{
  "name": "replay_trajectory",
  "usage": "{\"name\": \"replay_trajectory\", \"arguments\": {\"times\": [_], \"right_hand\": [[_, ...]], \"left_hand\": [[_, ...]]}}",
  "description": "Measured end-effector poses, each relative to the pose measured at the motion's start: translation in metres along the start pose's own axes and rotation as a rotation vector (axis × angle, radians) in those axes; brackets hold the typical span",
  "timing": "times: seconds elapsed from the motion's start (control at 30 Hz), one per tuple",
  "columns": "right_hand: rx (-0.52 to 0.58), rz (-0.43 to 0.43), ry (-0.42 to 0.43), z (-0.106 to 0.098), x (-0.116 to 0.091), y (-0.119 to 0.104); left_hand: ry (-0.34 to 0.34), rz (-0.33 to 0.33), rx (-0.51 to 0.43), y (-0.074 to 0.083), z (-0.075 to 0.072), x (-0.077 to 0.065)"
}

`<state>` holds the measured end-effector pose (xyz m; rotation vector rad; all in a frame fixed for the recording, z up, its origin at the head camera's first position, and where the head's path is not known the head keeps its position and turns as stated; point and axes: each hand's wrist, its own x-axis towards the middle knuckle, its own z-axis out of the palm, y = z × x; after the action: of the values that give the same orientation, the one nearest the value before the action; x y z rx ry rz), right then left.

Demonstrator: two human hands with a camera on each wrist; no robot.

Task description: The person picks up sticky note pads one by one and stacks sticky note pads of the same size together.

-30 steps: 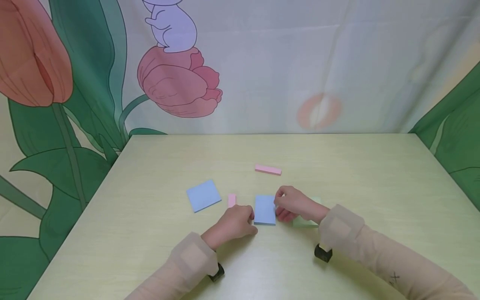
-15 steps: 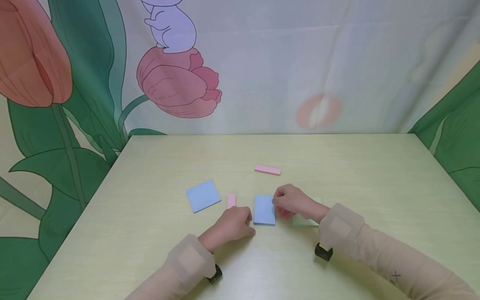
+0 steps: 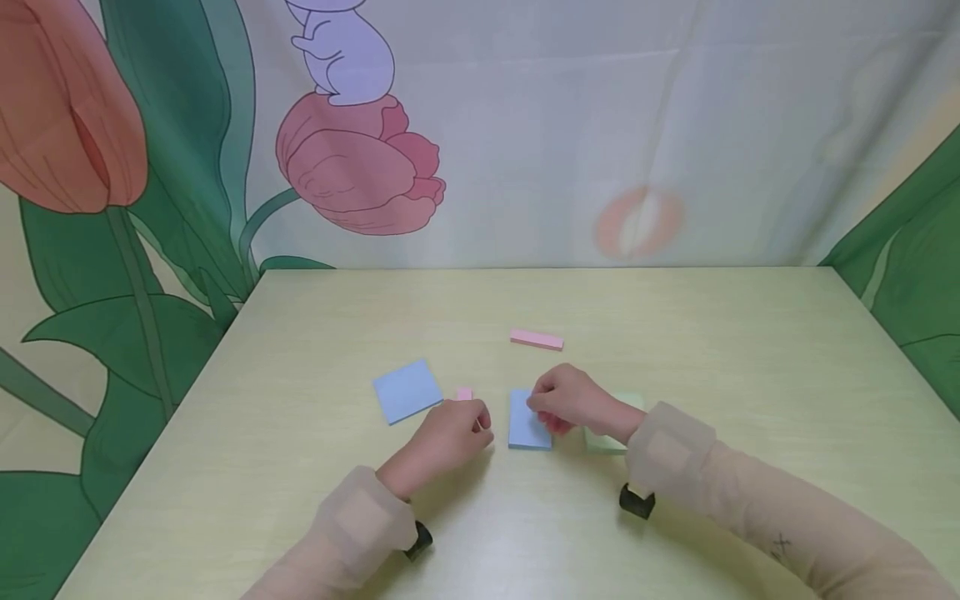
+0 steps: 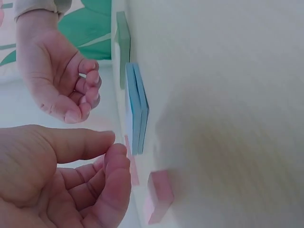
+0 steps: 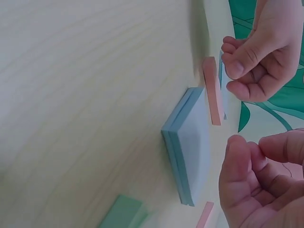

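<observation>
A stack of two blue sticky-note pads (image 5: 192, 142), one squarely on the other, lies flat at the middle of the table. My right hand (image 3: 573, 402) hovers over its right edge, fingers loosely curled and nothing between thumb and index finger. To the stack's left is my left hand (image 3: 442, 437), also holding nothing, its thumb and index tips close together. Under that hand a short pink strip (image 3: 465, 394) is partly covered. A green pad (image 3: 606, 444) lies to the right of the stack, partly hidden by the right hand.
Another blue pad (image 3: 407, 392) lies askew on the left, close to the left hand. Farther back on the pale wooden table (image 3: 675, 325) is a second pink strip (image 3: 537, 340). A printed curtain (image 3: 525, 167) hangs along the table's far edge.
My left hand has drawn away from the stack to the left, covering more of the short pink strip. My right hand has shifted left and lifted over the stack. The pads stay in place.
</observation>
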<state>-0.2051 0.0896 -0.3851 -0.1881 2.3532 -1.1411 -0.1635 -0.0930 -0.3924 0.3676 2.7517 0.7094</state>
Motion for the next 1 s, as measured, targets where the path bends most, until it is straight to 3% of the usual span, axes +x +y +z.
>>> {"name": "replay_trajectory", "arguments": {"times": [0.23, 0.53, 0.63, 0.83, 1.0], "right_hand": [[0.043, -0.005, -0.016, 0.008, 0.007, -0.011], [0.115, -0.026, -0.07, 0.022, 0.016, -0.019], [0.203, -0.001, -0.113, 0.023, 0.016, -0.022], [0.492, 0.105, -0.154, 0.026, 0.021, -0.022], [0.55, 0.134, -0.154, 0.03, 0.022, -0.022]], "left_hand": [[0.072, -0.041, -0.009, -0.008, -0.006, 0.006], [0.101, -0.11, -0.037, -0.014, -0.009, 0.006], [0.111, -0.139, -0.024, -0.015, -0.01, 0.006], [0.121, -0.185, 0.003, -0.023, -0.008, 0.007], [0.122, -0.182, 0.046, -0.028, -0.007, 0.009]]}}
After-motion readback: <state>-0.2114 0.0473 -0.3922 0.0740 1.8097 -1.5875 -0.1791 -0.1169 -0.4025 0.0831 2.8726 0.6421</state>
